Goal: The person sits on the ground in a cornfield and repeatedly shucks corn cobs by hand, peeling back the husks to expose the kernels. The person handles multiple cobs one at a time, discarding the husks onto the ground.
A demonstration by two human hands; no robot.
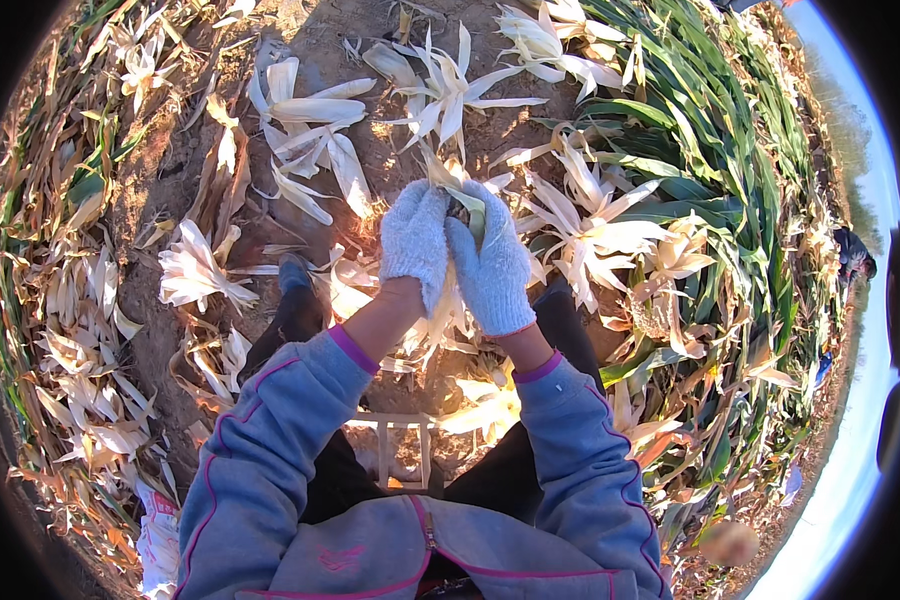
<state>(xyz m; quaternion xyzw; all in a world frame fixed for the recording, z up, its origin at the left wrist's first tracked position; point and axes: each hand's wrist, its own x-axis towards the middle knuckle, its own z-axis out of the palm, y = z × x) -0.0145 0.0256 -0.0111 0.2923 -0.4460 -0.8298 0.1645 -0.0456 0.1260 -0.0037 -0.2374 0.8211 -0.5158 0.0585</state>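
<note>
A corn ear still partly wrapped in pale green husk [471, 206] is held between my hands, out in front of my knees. My left hand [414, 238], in a white knitted glove, grips it from the left. The right hand [495, 259], gloved alike, closes on its other side with the thumb along the husk. My fingers and palms hide most of the ear. Dry husk leaves [446, 322] show below and between my wrists. Beyond my fingertips, a splayed dry husk [450, 94] lies on the bare soil [330, 41].
Green corn stalks [709, 165] lie heaped along the right. Dry husks [97, 435] and stalks cover the left, with a white printed sack [157, 536] at lower left. A slatted frame [384, 450] is between my legs. Far right, another person [853, 255] bends down.
</note>
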